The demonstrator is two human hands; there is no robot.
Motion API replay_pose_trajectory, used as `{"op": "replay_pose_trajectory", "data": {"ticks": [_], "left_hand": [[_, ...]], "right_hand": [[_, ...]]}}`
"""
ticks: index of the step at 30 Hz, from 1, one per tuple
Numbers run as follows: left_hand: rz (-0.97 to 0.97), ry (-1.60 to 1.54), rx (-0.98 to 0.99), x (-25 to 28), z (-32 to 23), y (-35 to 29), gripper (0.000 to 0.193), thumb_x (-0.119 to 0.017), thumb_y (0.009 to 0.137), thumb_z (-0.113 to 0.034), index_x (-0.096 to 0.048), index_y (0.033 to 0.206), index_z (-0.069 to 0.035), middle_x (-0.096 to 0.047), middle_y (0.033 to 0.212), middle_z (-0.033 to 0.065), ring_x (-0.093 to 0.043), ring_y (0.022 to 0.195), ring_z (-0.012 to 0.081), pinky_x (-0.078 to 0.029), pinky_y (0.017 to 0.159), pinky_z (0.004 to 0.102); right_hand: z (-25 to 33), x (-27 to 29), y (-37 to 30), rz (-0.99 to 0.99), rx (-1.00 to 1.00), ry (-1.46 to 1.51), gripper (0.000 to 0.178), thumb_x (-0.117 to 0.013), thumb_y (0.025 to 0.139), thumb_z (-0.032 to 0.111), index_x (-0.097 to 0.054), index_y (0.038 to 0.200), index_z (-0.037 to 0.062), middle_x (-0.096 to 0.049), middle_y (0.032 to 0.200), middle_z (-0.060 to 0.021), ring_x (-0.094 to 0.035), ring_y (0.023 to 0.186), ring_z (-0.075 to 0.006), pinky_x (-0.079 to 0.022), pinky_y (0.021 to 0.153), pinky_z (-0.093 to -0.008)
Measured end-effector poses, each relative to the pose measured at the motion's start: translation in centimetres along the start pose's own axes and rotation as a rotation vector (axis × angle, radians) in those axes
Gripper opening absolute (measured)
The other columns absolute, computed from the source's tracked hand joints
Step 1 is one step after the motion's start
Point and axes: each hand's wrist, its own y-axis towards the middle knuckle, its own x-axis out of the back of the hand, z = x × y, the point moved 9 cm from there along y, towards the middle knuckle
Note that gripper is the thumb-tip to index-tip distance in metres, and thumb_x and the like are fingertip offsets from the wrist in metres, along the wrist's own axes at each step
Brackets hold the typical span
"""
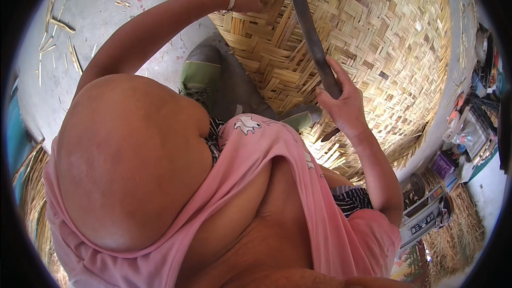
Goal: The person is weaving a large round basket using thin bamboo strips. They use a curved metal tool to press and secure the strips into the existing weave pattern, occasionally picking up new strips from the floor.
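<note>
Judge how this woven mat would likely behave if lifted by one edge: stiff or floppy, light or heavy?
The woven mat would probably flex, as its interlaced strips look thin and flat. Their dry, strawlike look suggests lightness for its broad spread. Strip ends poking out at its lower edge might snag.

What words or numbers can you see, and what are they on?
Grey box-like thing, lower right: small characters on a dark label, left unquoted here.
Purple box, right: any lettering is too small to read.
Dark blade and woven mat: no writing shows.
</note>
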Motion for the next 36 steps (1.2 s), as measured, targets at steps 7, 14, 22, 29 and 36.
{"op": "replay_pose_trajectory", "data": {"ticks": [7,14,22,29,36], "left_hand": [[0.073,-0.114,0.006,-0.2,1.0,-0.3,0.052,-0.069,0.078,-0.011,-0.052,0.128,-0.006,-0.07,0.089,0.0158,-0.07,0.073,0.0269,-0.057,0.067,0.0372],[-0.222,0.092,-0.173,-0.1,0.6,-1.1,0.018,-0.066,0.08,-0.016,-0.068,0.095,-0.006,-0.07,0.085,0.0129,-0.067,0.077,0.032,-0.054,0.073,0.0401],[-0.351,-0.008,0.084,1.1,2.6,-1.3,0.02,-0.066,0.081,-0.023,-0.066,0.085,-0.004,-0.069,0.081,0.0171,-0.068,0.074,0.0319,-0.054,0.067,0.0402],[-0.15,0.207,-0.292,-1.6,1.9,0.7,0.02,-0.063,0.083,-0.02,-0.069,0.098,-0.007,-0.068,0.079,0.0127,-0.066,0.068,0.029,-0.054,0.066,0.0387],[0.304,-0.843,0.042,-2.3,0.7,0.8,0.013,-0.066,0.086,-0.017,-0.066,0.092,-0.006,-0.069,0.076,0.0085,-0.067,0.063,0.0158,-0.053,0.053,0.0297]], "right_hand": [[0.2,0.6,-1.3,-0.068,0.092,0.004,0.068,-0.066,0.079,0.01,-0.044,0.144,0.0097,-0.069,0.094,-0.0103,-0.067,0.078,-0.015,-0.053,0.073,-0.027],[1.3,3.9,0.5,-0.223,0.153,-0.17,0.064,-0.064,0.081,0.009,-0.045,0.142,0.0139,-0.068,0.085,-0.0111,-0.068,0.073,-0.0182,-0.053,0.066,-0.0308],[0.7,0.7,2.3,-0.049,0.176,-0.427,0.068,-0.065,0.078,0.014,-0.044,0.142,0.0167,-0.067,0.091,-0.0147,-0.067,0.081,-0.0318,-0.053,0.071,-0.0407],[0.9,0.7,2.2,-0.083,0.273,-0.448,0.068,-0.066,0.076,0.013,-0.045,0.141,0.0163,-0.065,0.099,-0.0142,-0.066,0.085,-0.032,-0.053,0.073,-0.0409],[-0.6,0.8,2.3,-0.076,0.143,-0.21,0.068,-0.065,0.077,0.01,-0.045,0.141,0.0138,-0.066,0.092,-0.012,-0.067,0.081,-0.0252,-0.053,0.075,-0.033]]}}
